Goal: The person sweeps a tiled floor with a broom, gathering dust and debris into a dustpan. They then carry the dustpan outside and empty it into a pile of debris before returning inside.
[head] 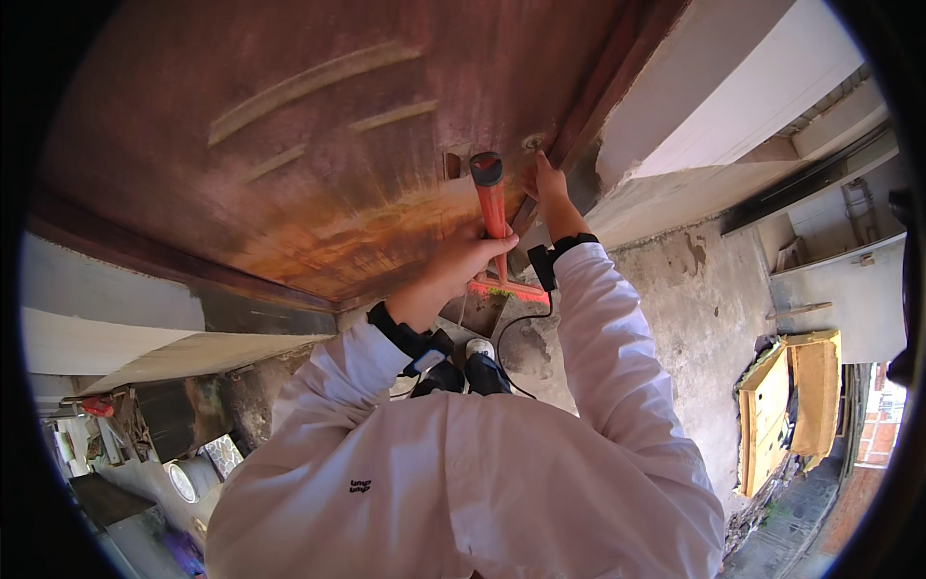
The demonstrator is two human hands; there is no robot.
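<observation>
My left hand (486, 253) is closed around the red handle of a broom (492, 206), which stands upright with its black end cap towards me. The broom's red and green bristles (510, 292) are low down, near a dark dustpan-like object (477, 313) whose kind I cannot settle. At the right edge of a worn reddish-brown door (362, 166), my right hand (544, 179) reaches up to a round metal lock (533, 142). A finger or thumb is at the lock's lower rim; whether a key is held there is hidden. A square hole (456, 165) lies left of the lock.
The door frame (615, 65) and a pale wall (694, 94) rise at the right. Yellowish foam or cardboard pieces (788, 405) lie on the concrete floor (673, 289) at right. A round white-rimmed container (182, 483) and assorted clutter stand at lower left.
</observation>
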